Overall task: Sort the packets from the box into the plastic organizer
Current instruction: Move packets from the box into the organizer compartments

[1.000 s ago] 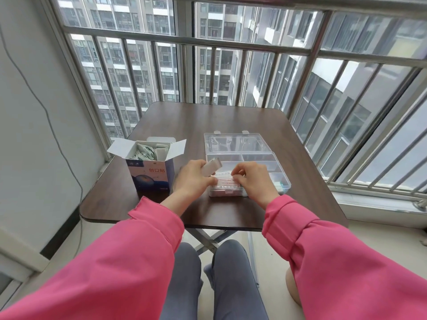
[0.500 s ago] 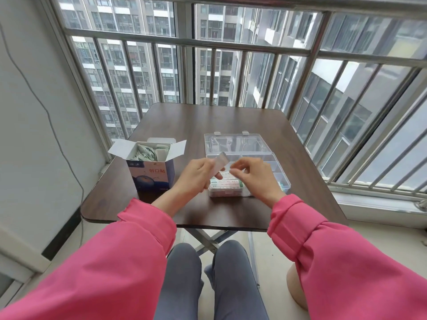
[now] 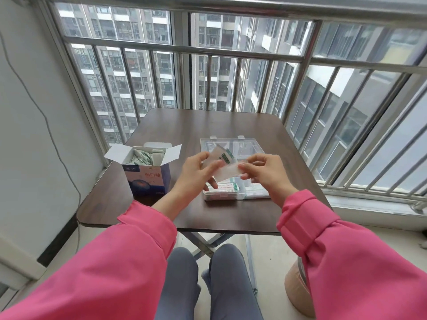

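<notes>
Right by the barred window stands a dark worktop. On its left sits a blue box, flaps open, packets inside, red characters 创口贴 on its front. Just beside it lies the clear plastic organizer, lid open, more packets in its near compartments. Above it the left hand has its grip pinched on a green-striped packet; the right hand pinches a white packet; print unreadable.
</notes>
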Motion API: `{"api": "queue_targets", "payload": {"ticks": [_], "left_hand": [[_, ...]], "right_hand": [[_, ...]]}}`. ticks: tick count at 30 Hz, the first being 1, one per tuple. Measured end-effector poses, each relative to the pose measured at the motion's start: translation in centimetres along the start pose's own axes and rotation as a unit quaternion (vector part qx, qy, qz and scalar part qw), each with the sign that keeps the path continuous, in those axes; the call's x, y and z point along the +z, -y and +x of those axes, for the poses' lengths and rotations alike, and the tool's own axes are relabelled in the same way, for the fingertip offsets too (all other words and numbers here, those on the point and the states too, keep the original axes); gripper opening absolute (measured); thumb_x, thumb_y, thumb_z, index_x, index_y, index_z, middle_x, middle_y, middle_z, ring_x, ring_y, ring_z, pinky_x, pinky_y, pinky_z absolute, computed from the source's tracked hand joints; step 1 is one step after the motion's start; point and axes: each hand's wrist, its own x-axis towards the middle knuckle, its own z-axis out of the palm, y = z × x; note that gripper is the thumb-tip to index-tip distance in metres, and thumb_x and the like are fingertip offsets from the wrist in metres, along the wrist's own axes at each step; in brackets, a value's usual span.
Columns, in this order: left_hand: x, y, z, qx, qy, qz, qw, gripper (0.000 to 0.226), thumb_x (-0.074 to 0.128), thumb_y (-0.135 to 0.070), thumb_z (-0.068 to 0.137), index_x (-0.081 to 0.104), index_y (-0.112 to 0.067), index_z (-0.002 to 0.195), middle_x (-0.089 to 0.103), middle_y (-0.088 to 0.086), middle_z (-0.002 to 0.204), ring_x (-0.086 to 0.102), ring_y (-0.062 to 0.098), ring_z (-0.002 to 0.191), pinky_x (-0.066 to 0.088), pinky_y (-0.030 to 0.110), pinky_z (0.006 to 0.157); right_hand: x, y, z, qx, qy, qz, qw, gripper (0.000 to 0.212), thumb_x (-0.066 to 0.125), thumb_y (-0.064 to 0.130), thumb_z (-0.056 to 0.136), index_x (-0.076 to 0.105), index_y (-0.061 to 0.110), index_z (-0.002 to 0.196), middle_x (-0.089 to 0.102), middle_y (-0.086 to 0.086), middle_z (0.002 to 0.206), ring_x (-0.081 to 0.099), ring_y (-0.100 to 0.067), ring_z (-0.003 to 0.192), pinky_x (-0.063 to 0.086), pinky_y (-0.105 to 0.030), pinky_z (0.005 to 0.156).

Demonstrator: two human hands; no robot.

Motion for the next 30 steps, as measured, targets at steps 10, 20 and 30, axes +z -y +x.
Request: {"api": "queue_targets", "payload": {"ticks": [10, 20, 30], "left_hand": [[1.5, 0.1, 0.7, -0.031, -0.032, -0.023, 0.999, 0.008, 0.053, -0.019, 0.095, 0.055, -0.017, 0.087, 0.072, 0.003, 0.082, 0.049, 0.006, 0.036, 0.036, 0.015, 0.037], [3.5, -0.4, 1.2, -0.034, 0.008, -0.034, 0.999, 0.007, 0.052, -0.019, 0.096, 0.056, -0.013, 0.094, 0.072, 0.004, 0.082, 0.044, 0.008, 0.034, 0.037, 0.016, 0.039], [4.1, -0.3, 1.4, -0.026, 0.013, -0.028, 0.999, 0.006, 0.054, -0.019, 0.095, 0.057, -0.015, 0.093, 0.072, 0.003, 0.079, 0.045, 0.009, 0.033, 0.035, 0.016, 0.037]], "right_hand": [[-4.2, -0.6, 0.2, 0.035, 0.034, 0.151, 0.987, 0.012, 0.060, 0.001, 0.086, 0.058, 0.001, 0.075, 0.062, -0.013, 0.071, 0.065, -0.020, 0.069, 0.055, -0.015, 0.068], [-7.8, -2.2, 1.7, 0.021, 0.022, -0.212, 0.977, 0.015, 0.069, -0.004, 0.077, 0.069, 0.011, 0.078, 0.064, -0.006, 0.069, 0.060, -0.015, 0.069, 0.050, -0.020, 0.073], [-5.1, -3.3, 1.7, -0.038, 0.016, -0.366, 0.929, 0.014, 0.069, 0.001, 0.076, 0.074, 0.005, 0.088, 0.062, -0.005, 0.077, 0.057, -0.013, 0.076, 0.036, 0.001, 0.053]]}}
